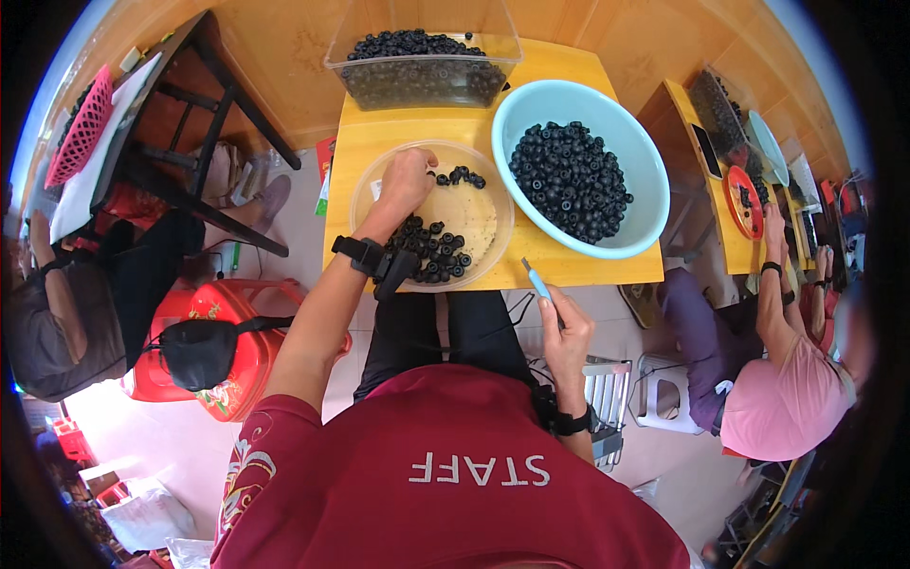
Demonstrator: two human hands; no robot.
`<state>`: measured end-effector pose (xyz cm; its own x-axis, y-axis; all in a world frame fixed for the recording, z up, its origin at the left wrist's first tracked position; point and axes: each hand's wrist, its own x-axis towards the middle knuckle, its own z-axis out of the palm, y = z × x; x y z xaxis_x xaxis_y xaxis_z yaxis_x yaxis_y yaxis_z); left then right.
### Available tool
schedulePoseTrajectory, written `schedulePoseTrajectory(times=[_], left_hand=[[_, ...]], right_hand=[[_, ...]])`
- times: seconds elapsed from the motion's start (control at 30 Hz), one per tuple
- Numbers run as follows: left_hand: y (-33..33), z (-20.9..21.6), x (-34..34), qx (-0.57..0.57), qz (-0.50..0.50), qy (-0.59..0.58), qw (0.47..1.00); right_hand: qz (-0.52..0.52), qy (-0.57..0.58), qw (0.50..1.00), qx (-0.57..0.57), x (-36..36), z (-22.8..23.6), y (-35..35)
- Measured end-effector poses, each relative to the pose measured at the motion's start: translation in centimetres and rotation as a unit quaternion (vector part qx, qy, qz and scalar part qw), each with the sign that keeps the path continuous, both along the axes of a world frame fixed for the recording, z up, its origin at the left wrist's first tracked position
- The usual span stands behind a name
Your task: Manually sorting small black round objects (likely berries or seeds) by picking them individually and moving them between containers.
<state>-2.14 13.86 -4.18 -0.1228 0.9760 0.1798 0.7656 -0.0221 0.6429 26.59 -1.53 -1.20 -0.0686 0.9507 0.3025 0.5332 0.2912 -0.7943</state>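
Left hand (408, 180) is down in the clear bowl (365, 204), fingers curled together over the small black round pieces (431, 251) at the far side. Looks like it's picking one up, but the back of the hand hides the fingertips, so I can't tell whether it actually has one. Most pieces in that bowl sit in a heap at the near rim, right by the wrist strap, with a few more at the far rim.

Right hand (566, 332) is off the tabletop (398, 133), hanging over the lap, pinched shut on a thin light-blue tool (534, 279) whose tip points up toward the table edge.

The big blue basin (640, 166) just right of the bowl holds a lot more of the same pieces, and a clear tub (427, 81) behind is loaded too.

What could go wrong, as I see it:
- The bowl sits close to the near edge. A forearm drag could nudge it off and dump the heap on the floor.
- The tool tip is pointing roughly toward the left forearm. Bringing the hands together carelessly could mean a poke.
- The pieces are small and round, so a loose pinch could drop one and let it roll.

Another person (787, 389) works at the next table on the right, well apart.
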Motion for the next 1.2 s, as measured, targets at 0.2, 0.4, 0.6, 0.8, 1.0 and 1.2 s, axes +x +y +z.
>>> schedulePoseTrajectory(times=[0.2,0.4,0.6,0.8,1.0,1.2], left_hand=[[-0.3,0.7,0.4,-0.038,-0.013,0.07,0.997],[-1.8,1.5,-0.3,-0.011,-0.018,-0.009,1.0],[-6.9,6.1,1.1,-0.151,-0.101,-0.526,0.831],[-10.5,5.3,2.0,-0.141,-0.17,-0.73,0.647],[-12.2,4.5,3.2,-0.114,-0.193,-0.787,0.575],[-12.9,4.8,3.4,-0.118,-0.186,-0.79,0.572]], right_hand=[[0.0,-0.001,1.0,0.024,0.1,-0.2,-0.2],[0.009,0.006,1.0,0.027,-0.3,0.4,-0.2],[0.02,0.015,0.999,0.04,-1.1,0.9,0.3],[0.046,0.009,0.999,-0.013,-2.5,3.6,0.8],[0.083,0.007,0.996,0.041,-3.9,4.2,1.4],[0.105,-0.001,0.992,0.067,-4.8,5.1,1.2]])
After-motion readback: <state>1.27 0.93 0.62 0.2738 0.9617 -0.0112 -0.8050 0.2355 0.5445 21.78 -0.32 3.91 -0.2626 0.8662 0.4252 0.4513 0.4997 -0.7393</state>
